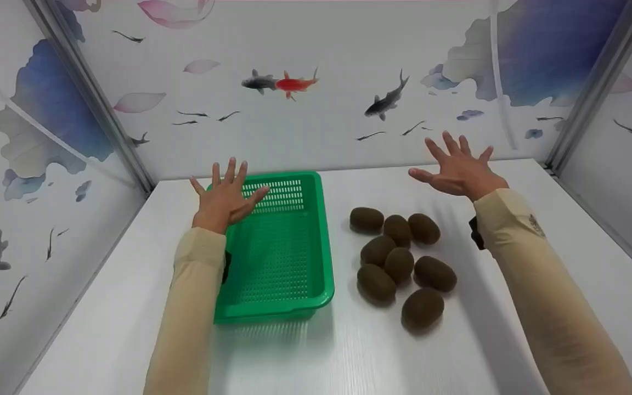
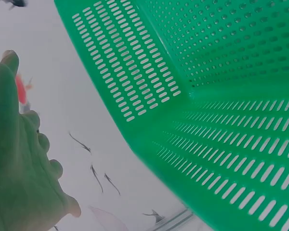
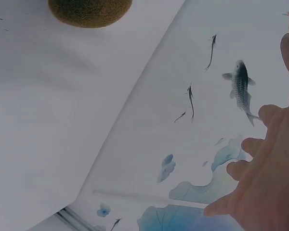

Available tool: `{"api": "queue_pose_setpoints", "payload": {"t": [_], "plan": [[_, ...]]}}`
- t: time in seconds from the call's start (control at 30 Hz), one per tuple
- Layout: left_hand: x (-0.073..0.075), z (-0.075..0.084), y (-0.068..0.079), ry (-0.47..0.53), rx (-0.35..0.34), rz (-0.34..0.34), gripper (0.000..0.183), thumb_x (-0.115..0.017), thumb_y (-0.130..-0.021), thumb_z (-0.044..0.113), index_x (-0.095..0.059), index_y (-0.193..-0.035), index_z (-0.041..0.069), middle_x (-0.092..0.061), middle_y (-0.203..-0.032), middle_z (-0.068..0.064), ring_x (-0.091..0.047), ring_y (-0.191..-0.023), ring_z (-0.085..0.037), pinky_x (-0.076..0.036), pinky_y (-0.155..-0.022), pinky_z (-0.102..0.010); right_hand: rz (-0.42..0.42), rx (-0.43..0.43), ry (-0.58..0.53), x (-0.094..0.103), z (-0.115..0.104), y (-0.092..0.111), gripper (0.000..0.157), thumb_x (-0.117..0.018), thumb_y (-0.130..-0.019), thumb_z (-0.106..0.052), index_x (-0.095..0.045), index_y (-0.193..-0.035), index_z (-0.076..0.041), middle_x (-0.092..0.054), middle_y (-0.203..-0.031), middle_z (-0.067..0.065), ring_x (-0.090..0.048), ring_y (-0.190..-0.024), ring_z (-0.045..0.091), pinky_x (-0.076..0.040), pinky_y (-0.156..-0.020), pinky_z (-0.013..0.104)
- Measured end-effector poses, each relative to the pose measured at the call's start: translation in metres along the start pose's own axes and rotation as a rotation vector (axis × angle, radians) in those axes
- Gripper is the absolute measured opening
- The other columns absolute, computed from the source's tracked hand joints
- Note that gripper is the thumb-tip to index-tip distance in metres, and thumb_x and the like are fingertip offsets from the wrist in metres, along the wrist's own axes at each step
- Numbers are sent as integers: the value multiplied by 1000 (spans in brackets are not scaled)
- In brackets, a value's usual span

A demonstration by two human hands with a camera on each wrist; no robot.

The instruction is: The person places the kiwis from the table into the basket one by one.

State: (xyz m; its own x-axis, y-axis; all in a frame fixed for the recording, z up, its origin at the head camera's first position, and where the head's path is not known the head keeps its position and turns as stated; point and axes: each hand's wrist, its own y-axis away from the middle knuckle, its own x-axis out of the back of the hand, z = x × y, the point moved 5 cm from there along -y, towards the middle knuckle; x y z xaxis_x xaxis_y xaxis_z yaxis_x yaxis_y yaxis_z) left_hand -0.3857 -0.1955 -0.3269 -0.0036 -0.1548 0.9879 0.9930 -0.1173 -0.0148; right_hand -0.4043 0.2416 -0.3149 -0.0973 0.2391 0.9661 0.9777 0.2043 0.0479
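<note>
My left hand (image 1: 223,203) hovers over the far left part of a green plastic basket (image 1: 328,258), fingers spread and holding nothing. The left wrist view shows the slotted walls of the basket (image 2: 135,130) beside the left hand (image 2: 24,159). To the right of the basket lie several brown kiwis (image 1: 423,310) in a loose group on the white table. My right hand (image 1: 461,170) is raised beyond them, at the far right, with its fingers spread and nothing in it. One kiwi (image 3: 90,10) shows at the top of the right wrist view, apart from the right hand (image 3: 267,173).
White panels (image 1: 327,126) painted with fish and petals enclose the white table (image 1: 272,362) at the back and both sides. Metal posts (image 1: 601,88) stand at the back corners. Inside the basket, the visible perforated floor (image 1: 272,258) is bare.
</note>
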Motion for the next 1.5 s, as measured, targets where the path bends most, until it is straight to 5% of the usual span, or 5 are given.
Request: {"api": "queue_pose_setpoints", "payload": {"t": [0.63,1.0,1.3,1.5], "plan": [[10,-6,33,20,-118,-24,86,-31,-99,70,-6,-163,18,0,-170,-13,8,-154,-46,15,-110,-78,33,144,-77,-4,-25,27,88,-39,-97,-71,-5,-163,-25,11,-170,13,6,-155,44,4,-112,79],[12,-18,67,189,-151,29,83,-36,-100,66,-10,-163,20,-10,-170,-12,-3,-155,-47,10,-113,-77,67,192,-197,-17,-39,52,89,-52,-94,-65,-7,-163,-31,9,-171,5,-28,-145,57,-23,-109,78],[15,-36,95,352,-132,50,77,-37,-103,59,-8,-163,20,-12,-170,-13,-3,-155,-46,12,-112,-78,57,239,-328,-43,-44,64,89,-62,-92,-61,-20,-162,-25,1,-170,7,-20,-152,43,-27,-113,71],[11,-49,112,454,-113,39,74,-35,-105,55,-10,-163,17,-15,-168,-17,-10,-154,-46,1,-114,-78,42,259,-380,-61,-43,73,84,-65,-91,-58,-31,-158,-20,-14,-167,9,-25,-151,40,-28,-115,67]]}}
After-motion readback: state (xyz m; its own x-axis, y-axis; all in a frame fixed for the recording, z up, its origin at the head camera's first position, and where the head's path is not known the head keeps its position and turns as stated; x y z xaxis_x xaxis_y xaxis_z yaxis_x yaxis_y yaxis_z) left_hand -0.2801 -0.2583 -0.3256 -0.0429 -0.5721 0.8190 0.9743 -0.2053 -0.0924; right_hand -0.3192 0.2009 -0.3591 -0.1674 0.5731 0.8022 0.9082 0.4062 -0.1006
